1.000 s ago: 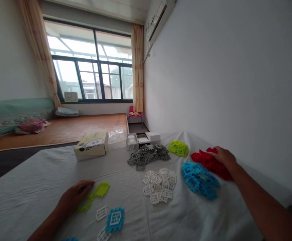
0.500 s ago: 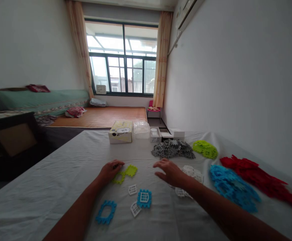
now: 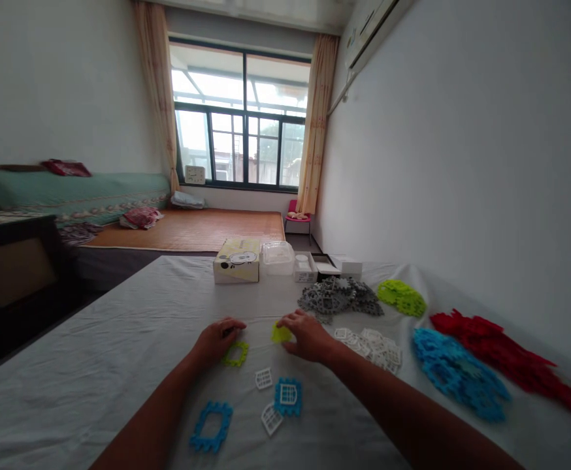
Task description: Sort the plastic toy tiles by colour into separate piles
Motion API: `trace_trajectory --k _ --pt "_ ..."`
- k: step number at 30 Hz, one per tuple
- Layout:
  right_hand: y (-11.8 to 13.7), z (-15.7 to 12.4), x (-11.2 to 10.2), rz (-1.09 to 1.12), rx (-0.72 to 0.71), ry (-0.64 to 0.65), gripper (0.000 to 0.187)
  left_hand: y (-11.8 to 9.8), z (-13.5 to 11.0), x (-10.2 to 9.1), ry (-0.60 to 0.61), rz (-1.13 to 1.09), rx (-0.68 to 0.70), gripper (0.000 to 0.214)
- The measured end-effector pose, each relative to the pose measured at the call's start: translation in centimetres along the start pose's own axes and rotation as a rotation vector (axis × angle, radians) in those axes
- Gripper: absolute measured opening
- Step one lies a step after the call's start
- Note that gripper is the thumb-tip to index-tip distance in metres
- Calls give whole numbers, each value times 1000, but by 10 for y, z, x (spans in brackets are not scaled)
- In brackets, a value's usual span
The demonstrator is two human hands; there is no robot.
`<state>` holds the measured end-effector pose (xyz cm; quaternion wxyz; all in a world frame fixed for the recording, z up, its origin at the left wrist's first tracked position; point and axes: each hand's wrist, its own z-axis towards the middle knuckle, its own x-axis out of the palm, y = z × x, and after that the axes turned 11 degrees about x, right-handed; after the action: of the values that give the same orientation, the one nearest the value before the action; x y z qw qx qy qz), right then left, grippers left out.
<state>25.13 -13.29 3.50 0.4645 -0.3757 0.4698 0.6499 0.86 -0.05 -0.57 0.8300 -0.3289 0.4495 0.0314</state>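
The right hand (image 3: 308, 335) pinches a green tile (image 3: 278, 333) between the left hand (image 3: 218, 339) and the white pile (image 3: 377, 350). The left curls by a green frame (image 3: 243, 355); whether it grips anything, I cannot tell.

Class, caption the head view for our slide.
Over pale cloth, right hand holds a lime piece; left hand is beside a lime frame.

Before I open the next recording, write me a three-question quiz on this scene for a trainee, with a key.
1. Which hand grips the solid green tile? (a) left (b) right (c) neither
2. True or false: the gray pile lies left of the red pile.
3. How many blue pieces lie apart from the blue pile?

Key: 1. b, the right hand. 2. True. 3. Two.
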Motion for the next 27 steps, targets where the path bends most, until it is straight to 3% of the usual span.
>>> trace_trajectory --k 2,9,12,15,18,20,23,27 --pt "-40 -12 -21 -116 110 -39 38 -1 0 0 18 17 -7 33" --pt "-221 -68 -101 -351 540 -157 38 3 5 4 29 60 -60 34" --pt "-264 -88 -115 -411 601 -140 36 9 8 5 36 71 -68 35" --pt "-277 -94 -117 -441 607 -137 34 12 8 5 39 79 -77 35" --pt "-266 -83 -111 -456 597 -171 29 10 8 5 33 74 -75 34" --pt "-238 -67 -101 -395 521 -219 27 5 8 4 19 69 -74 33" --pt "-162 -40 -74 -117 270 -242 25 -1 8 3 -13 54 -91 33" --pt "-30 -21 -26 127 -81 -2 23 -3 6 2 -76 1 -92 35"
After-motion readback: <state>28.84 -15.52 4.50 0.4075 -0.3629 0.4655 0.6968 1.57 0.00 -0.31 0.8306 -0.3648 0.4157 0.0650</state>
